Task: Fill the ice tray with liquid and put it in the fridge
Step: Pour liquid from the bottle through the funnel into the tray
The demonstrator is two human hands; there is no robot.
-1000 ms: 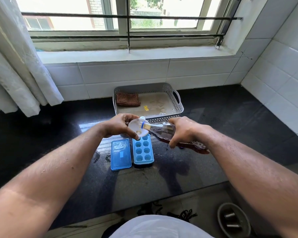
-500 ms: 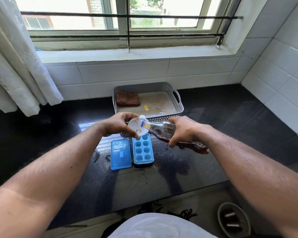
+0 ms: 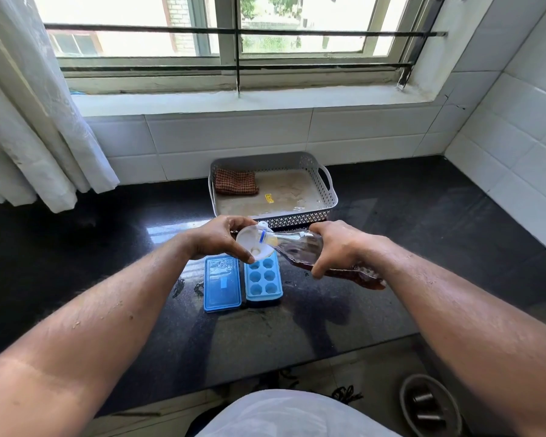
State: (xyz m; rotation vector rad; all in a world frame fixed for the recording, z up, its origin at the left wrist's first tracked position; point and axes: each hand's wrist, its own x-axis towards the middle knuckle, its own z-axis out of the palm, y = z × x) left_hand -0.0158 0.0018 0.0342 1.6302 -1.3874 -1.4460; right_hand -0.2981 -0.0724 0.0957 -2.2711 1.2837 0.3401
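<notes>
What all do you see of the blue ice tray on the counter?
The ice tray is light blue, plastic by its look, with two rows of round cells; six show. It lies flat, uncovered, on the dark counter, beside its blue lid. A white funnel, held by the left hand, hides its far end.
</notes>
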